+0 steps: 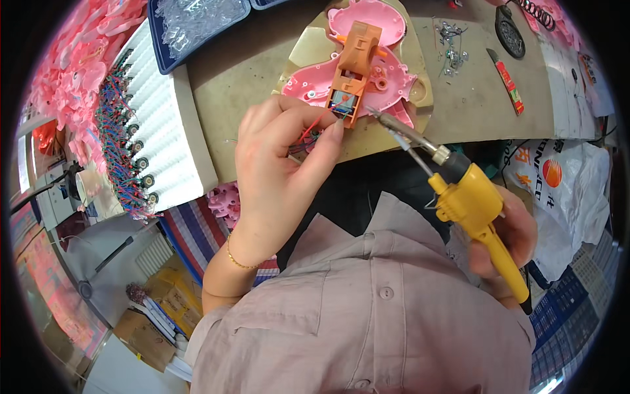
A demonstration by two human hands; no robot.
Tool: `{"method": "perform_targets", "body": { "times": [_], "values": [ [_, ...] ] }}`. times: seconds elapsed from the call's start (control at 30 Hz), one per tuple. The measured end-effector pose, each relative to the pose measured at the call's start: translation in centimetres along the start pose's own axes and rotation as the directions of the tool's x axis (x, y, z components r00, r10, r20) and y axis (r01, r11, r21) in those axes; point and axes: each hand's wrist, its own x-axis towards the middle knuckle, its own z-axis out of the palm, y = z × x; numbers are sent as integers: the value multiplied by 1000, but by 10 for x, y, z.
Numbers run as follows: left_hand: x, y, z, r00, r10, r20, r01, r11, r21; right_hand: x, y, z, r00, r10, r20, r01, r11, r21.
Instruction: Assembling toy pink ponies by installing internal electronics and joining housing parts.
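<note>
My left hand (282, 154) is pinched at the near end of an orange plastic housing (361, 49), its thumb and forefinger closed on thin wires (315, 125), one of them red. A small motor-like part (343, 102) shows in the housing's opening. The housing lies over a pink plastic shell (315, 80), which rests on a tan shaped board (420, 92). My right hand (515, 230) grips a yellow soldering gun (472, 197). Its metal tip (374, 111) points at the housing's near end, a little to the right and apart from it.
To the left stands a white ribbed tray (170, 125) with bundled wires (118, 144) and pink parts (69, 79) beyond. A blue bin (197, 29) holds clear plastic pieces. Small components (453, 49), a red-handled cutter (508, 85) and a black oval object (508, 33) lie at right.
</note>
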Motion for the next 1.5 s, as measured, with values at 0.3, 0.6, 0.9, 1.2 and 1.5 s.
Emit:
{"method": "perform_targets", "body": {
  "times": [0.3,0.6,0.9,1.2,1.5],
  "values": [
    [2,1,-2,1000,-11,16,11,1000,2,20,-22,12,883,460,90,-462,822,334],
    [2,0,-2,1000,-13,21,14,1000,-16,26,-22,8,712,651,265,-700,622,351],
    [4,2,-3,1000,-14,18,14,1000,-13,-3,25,6,970,-240,29,242,958,-152],
    [6,12,-18,952,259,-164,-247,965,91,-15,21,-4,902,-126,-414,40,977,-210],
    [34,28,-23,953,304,6,-297,926,234,11,30,-24,735,-195,-650,58,972,-226]
  ]
}}
